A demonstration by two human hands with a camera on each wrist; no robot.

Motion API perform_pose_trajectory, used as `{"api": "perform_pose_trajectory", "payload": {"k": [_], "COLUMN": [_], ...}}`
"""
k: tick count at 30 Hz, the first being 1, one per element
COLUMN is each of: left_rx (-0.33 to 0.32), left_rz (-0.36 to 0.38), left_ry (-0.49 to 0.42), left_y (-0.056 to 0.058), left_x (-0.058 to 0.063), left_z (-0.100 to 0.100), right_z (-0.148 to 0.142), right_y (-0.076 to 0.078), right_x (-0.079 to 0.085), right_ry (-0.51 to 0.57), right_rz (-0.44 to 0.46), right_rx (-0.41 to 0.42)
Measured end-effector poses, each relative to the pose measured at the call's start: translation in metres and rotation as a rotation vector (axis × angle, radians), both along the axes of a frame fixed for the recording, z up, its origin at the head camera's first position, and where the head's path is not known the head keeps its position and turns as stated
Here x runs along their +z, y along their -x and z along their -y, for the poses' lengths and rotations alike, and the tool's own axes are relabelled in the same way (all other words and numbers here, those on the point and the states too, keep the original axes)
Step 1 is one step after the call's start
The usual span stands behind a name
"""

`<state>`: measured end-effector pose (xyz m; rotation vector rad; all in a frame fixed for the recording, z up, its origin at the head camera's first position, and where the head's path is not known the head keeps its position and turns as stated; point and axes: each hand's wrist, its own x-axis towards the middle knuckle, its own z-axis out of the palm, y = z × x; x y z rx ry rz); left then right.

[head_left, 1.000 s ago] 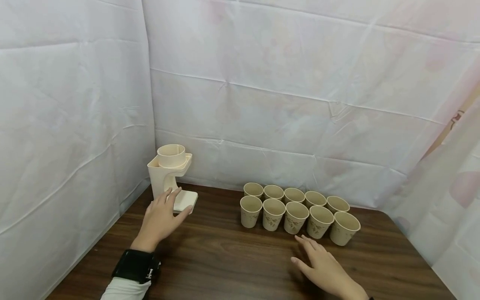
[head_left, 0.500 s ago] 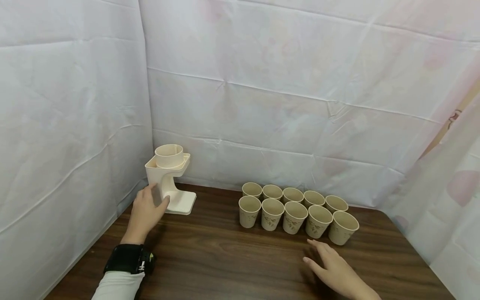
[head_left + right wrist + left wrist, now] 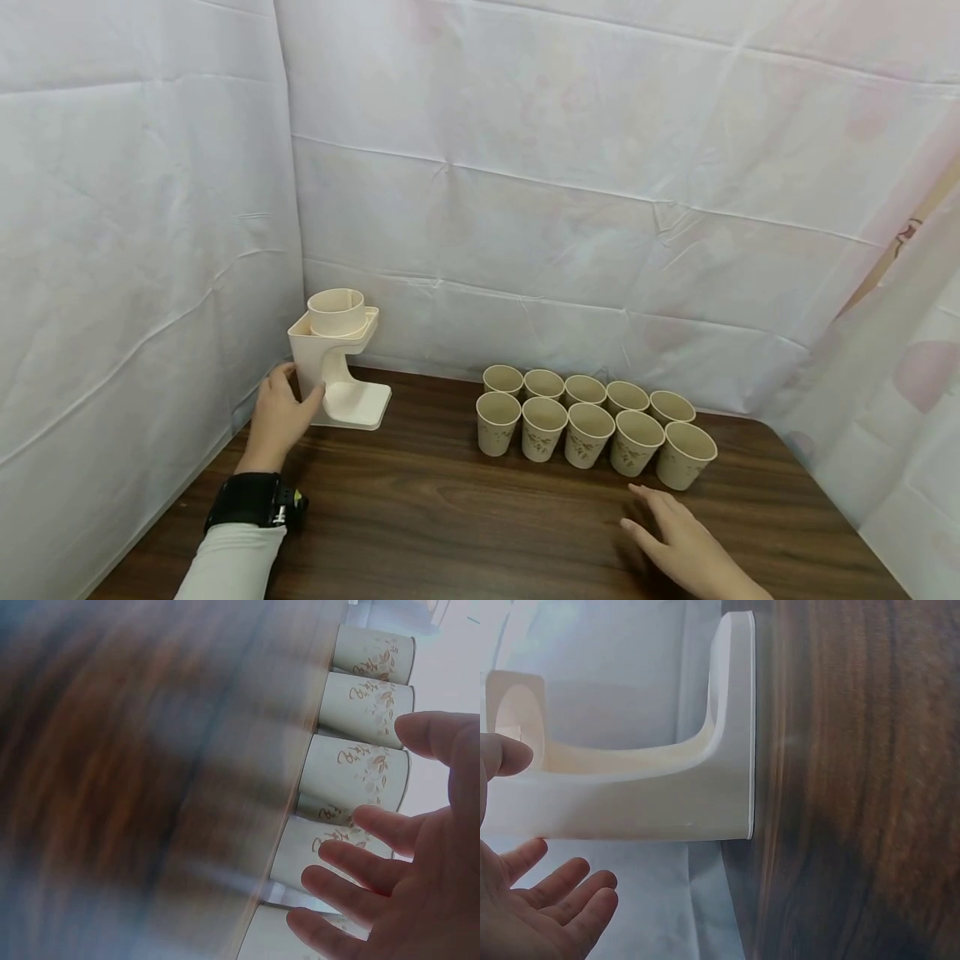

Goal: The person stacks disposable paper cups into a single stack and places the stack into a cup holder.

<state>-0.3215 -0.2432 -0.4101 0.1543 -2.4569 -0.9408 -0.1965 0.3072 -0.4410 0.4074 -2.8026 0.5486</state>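
Observation:
A cream plastic stand (image 3: pixel 311 354) with a flat base and a round ring (image 3: pixel 336 315) on top stands at the table's left back. My left hand (image 3: pixel 276 417) is spread at the stand's upright, thumb on the near side and fingers on the left. In the left wrist view, the index fingertip is right at the upright's edge, and the other fingers (image 3: pixel 577 900) are apart from it. Two rows of beige paper cups (image 3: pixel 588 437) with a brown leaf print stand right of centre. My right hand (image 3: pixel 686 546) hovers in front of the right-hand cups, fingers relaxed and holding nothing.
A dark wood-grain table (image 3: pixel 450 525) carries everything. White cloth (image 3: pixel 480 208) hangs behind it and along the left side, close to the stand. More patterned cloth (image 3: pixel 900 433) hangs on the right.
My left hand has moved left from in front of the stand's base to its upright. My right hand has shifted slightly right and toward me. The cups and stand have stayed put.

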Motion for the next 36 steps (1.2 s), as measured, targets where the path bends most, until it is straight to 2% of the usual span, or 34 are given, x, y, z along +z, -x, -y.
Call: {"api": "perform_pose_trajectory", "payload": {"k": [5,12,16,28,36], "left_rx": [-0.001,-0.046,-0.048,-0.062,-0.079], "left_rz": [0.028,0.073,0.093,0.134,0.157], "left_ry": [-0.051,-0.132,-0.139,-0.201,-0.227], "left_y": [0.007,0.019,0.025,0.033,0.033], "left_x": [0.001,-0.001,-0.003,-0.008,-0.008], "left_z": [0.004,0.010,0.011,0.011,0.008], "right_z": [-0.004,-0.007,-0.008,-0.010,-0.010], "right_y": [-0.001,-0.004,-0.006,-0.007,-0.008], "right_x": [0.003,0.003,0.002,0.001,0.002], "right_ry": [0.005,0.017,0.028,0.024,0.019], "right_rz": [0.036,0.039,0.016,0.045,0.051], "right_rx": [-0.007,-0.004,0.011,-0.003,-0.006]}}
